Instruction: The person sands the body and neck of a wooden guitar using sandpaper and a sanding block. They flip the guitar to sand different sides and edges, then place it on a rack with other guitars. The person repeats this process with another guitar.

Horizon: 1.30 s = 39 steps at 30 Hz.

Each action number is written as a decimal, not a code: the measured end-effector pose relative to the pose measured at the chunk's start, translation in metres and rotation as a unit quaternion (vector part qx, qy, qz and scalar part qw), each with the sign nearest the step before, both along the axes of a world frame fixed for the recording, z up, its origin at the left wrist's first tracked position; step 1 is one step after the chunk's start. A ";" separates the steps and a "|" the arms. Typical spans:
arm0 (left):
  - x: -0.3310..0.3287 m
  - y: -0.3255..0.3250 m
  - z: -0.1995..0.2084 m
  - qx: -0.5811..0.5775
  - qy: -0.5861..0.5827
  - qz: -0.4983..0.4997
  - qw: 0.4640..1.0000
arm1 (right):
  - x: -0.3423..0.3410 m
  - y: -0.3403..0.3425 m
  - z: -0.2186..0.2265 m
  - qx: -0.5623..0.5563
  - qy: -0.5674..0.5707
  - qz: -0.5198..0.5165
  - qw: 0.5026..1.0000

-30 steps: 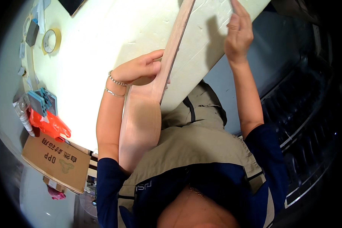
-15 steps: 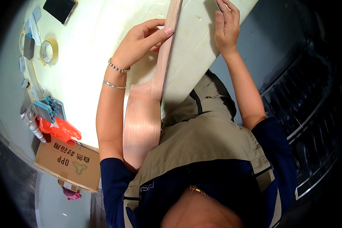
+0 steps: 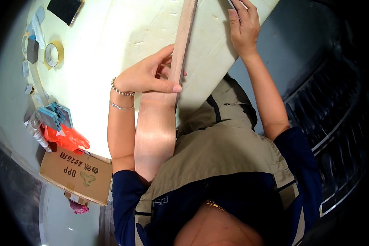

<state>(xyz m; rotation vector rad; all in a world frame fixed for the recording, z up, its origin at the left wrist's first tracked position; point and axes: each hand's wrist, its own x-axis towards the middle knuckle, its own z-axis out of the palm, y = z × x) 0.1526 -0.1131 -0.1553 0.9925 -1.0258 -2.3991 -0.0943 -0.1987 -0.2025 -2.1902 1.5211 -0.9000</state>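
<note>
An unfinished wooden ukulele (image 3: 156, 129) is turned on its side, its body against my apron and its long neck pointing away over the table. My left hand (image 3: 145, 78) is wrapped round the neck close to where it joins the body, thumb across the wood and fingertips showing past the far side. To the right, apart from the instrument, my right hand (image 3: 247, 35) pinches a thin flat piece (image 3: 232, 5) with a pale edge. The upper frame edge cuts that piece off, so its kind cannot be made out. The neck's far end is also out of view.
On the pale table (image 3: 106, 53) lie a dark phone (image 3: 64, 11), a yellow tape roll (image 3: 54, 55) and a grey block (image 3: 33, 50). Blue-grey blocks (image 3: 55, 116) and a red plastic bag (image 3: 67, 138) sit by a cardboard box (image 3: 76, 176) at left. A dark rack (image 3: 332, 119) stands right.
My left hand has slid down the neck toward the body and grips it there. My right hand has shifted only slightly, still pinching the flat piece.
</note>
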 end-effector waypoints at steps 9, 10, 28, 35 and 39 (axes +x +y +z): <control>-0.023 0.013 0.011 0.207 0.030 0.053 0.977 | -0.011 -0.002 -0.025 -0.063 -0.010 0.020 0.998; -0.022 0.018 0.016 0.196 0.036 0.059 0.978 | -0.011 -0.002 -0.024 -0.071 -0.008 0.024 0.997; 0.043 0.272 0.256 -0.374 -0.254 0.795 0.405 | 0.072 0.030 0.018 0.544 -0.320 0.420 0.652; -0.055 0.232 0.223 -0.336 -0.211 0.862 0.315 | 0.023 0.097 0.024 0.747 -0.390 0.352 0.407; -0.096 0.227 0.217 -0.297 -0.160 0.908 0.248 | 0.026 0.085 0.034 0.752 -0.416 0.353 0.370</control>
